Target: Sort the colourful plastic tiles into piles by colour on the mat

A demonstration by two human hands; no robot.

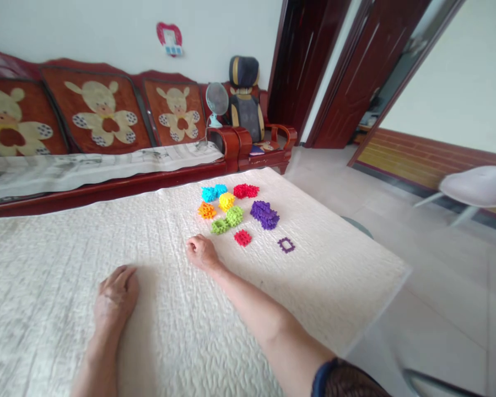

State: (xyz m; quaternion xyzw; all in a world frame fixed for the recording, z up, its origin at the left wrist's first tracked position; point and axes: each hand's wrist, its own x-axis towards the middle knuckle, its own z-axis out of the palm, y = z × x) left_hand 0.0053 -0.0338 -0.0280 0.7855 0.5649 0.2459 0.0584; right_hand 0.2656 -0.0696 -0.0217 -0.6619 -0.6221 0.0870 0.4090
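My left hand rests on the cream quilted cover of the table, its fingers curled under and together, with no object showing in it. Farther forward, my right hand is closed in a loose fist and nothing shows in it. Nearest to it are lime green interlocking plastic pieces and a red square piece, both apart from the hand. Beyond lie orange pieces, yellow pieces, blue pieces and red pieces. Purple pieces form a heap on the right, with a hollow purple frame nearer me.
Behind the table stands a long red wooden sofa with bear-patterned cushions. A small fan is beside a chair with a massage pad. A pale plastic chair stands on the tiled floor at right.
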